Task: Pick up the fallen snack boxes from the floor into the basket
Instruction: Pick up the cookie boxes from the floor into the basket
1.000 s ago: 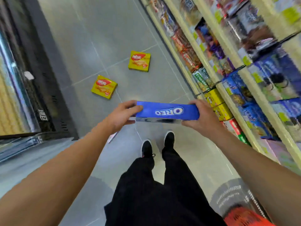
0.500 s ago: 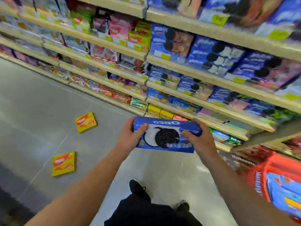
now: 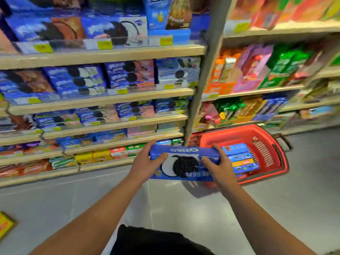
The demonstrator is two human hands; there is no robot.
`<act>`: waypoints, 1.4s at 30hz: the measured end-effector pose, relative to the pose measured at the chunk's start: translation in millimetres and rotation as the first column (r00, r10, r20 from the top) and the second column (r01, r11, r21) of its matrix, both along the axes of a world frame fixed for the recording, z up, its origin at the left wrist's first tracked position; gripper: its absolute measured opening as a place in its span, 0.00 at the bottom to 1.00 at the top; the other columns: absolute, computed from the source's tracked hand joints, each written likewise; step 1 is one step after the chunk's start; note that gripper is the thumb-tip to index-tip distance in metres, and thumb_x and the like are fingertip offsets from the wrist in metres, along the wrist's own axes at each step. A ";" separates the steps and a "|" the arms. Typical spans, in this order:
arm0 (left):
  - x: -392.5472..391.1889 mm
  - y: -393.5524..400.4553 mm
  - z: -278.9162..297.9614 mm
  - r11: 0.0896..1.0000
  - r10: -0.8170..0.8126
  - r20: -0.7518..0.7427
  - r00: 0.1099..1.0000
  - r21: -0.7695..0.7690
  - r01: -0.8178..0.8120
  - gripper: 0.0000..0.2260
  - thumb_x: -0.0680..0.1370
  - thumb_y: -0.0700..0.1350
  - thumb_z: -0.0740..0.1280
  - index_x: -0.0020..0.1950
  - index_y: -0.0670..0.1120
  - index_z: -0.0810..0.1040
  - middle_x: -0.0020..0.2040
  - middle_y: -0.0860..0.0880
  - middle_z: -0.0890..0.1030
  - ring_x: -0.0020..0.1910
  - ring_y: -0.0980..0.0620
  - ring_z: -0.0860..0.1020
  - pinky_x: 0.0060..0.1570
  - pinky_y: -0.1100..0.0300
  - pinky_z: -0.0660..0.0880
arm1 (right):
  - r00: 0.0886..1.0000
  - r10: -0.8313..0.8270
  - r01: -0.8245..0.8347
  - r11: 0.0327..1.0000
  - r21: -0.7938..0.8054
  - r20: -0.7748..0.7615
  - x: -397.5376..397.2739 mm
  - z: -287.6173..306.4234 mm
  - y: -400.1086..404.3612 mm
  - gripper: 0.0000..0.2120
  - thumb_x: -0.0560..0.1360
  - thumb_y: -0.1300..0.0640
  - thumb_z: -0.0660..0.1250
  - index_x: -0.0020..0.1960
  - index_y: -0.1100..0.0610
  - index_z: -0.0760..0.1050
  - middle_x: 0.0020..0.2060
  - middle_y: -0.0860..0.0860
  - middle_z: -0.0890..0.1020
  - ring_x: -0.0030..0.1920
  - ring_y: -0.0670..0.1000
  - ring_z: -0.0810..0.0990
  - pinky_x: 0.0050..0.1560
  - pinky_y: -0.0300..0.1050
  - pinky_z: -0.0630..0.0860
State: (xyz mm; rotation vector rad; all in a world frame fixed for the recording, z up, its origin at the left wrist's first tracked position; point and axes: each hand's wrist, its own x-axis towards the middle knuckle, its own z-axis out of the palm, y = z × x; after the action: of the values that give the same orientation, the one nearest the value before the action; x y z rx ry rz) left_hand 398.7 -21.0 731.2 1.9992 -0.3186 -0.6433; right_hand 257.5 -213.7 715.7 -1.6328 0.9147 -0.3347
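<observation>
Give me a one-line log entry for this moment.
step: carrying | held: Oreo box, left hand + right hand | target: red basket, part-filled | floor: yellow box

One head-worn camera looks forward and down, close over the forearms, facing the shelves (image 3: 103, 52).

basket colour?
Red, with a dark handle; the basket shows clearly in the head view, right of the held Oreo box.

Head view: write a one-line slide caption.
Both hands, left and right, hold a blue cookie box beside a red basket on the shop floor.
</observation>
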 end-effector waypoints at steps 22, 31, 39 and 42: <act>53.2 -405.5 -49.1 0.700 -0.714 -0.031 0.700 0.015 0.714 0.27 0.75 0.51 0.70 0.72 0.51 0.67 0.61 0.54 0.73 0.61 0.54 0.74 0.59 0.60 0.70 | 0.697 -0.708 0.717 0.691 0.090 -0.117 -47.6 -33.1 -253.8 0.29 0.70 0.55 0.76 0.68 0.49 0.70 0.58 0.52 0.82 0.53 0.51 0.83 0.58 0.53 0.79; 51.9 -507.4 -96.1 0.538 -0.820 -0.106 0.562 0.188 0.822 0.34 0.68 0.60 0.67 0.72 0.52 0.66 0.63 0.49 0.77 0.62 0.50 0.76 0.65 0.52 0.70 | 0.558 -0.798 0.830 0.531 0.172 -0.229 -50.7 -85.4 -305.2 0.35 0.63 0.48 0.77 0.68 0.50 0.70 0.54 0.45 0.82 0.53 0.51 0.83 0.58 0.56 0.79; 33.8 -553.7 -185.4 0.582 -0.744 -0.183 0.643 0.298 0.757 0.25 0.75 0.45 0.71 0.71 0.46 0.68 0.58 0.51 0.75 0.52 0.61 0.76 0.57 0.66 0.71 | 0.521 -0.774 0.848 0.422 0.321 -0.360 -53.0 -197.0 -340.6 0.38 0.58 0.40 0.75 0.66 0.49 0.72 0.54 0.48 0.84 0.52 0.50 0.84 0.58 0.56 0.79; 35.9 -565.2 -248.9 0.580 -0.692 -0.222 0.687 0.396 0.712 0.24 0.75 0.44 0.71 0.70 0.46 0.70 0.58 0.50 0.77 0.53 0.57 0.77 0.58 0.63 0.70 | 0.516 -0.735 0.852 0.390 0.348 -0.440 -44.2 -263.4 -347.6 0.34 0.62 0.44 0.77 0.66 0.50 0.71 0.51 0.46 0.83 0.52 0.50 0.83 0.60 0.54 0.78</act>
State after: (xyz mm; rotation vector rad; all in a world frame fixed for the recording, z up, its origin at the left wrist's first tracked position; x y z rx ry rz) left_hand 434.6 -586.2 482.3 2.2706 -1.0670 -1.3745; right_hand 213.3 -561.3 452.3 -0.5809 1.7927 -0.5080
